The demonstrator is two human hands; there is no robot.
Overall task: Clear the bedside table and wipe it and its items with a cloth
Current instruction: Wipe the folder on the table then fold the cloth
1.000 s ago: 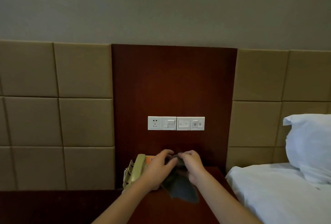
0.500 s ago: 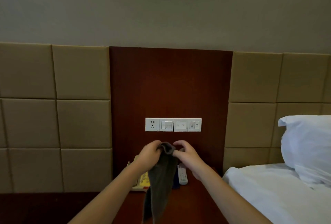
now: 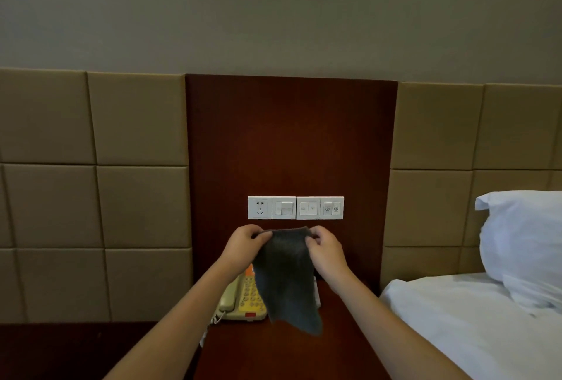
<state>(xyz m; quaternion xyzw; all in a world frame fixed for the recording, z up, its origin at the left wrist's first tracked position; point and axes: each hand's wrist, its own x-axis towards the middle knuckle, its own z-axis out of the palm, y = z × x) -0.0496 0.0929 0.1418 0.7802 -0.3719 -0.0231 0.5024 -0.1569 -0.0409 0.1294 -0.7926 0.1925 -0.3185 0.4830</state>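
Observation:
A dark grey cloth [image 3: 286, 279] hangs spread out above the dark wooden bedside table [image 3: 273, 352]. My left hand [image 3: 243, 247] pinches its top left corner and my right hand [image 3: 327, 250] pinches its top right corner. A beige telephone [image 3: 240, 300] with yellow keys stands on the table behind the cloth, partly hidden by it. A sliver of a white remote [image 3: 317, 294] shows at the cloth's right edge.
A white panel of a socket and switches [image 3: 295, 207] sits on the wooden wall board just above my hands. A bed with a white sheet [image 3: 468, 318] and a pillow [image 3: 526, 242] lies to the right. Padded beige wall panels flank the board.
The cloth was bunched low over the table, then lifted. Now my hands have moved apart and stretched its top edge flat, so it hangs open.

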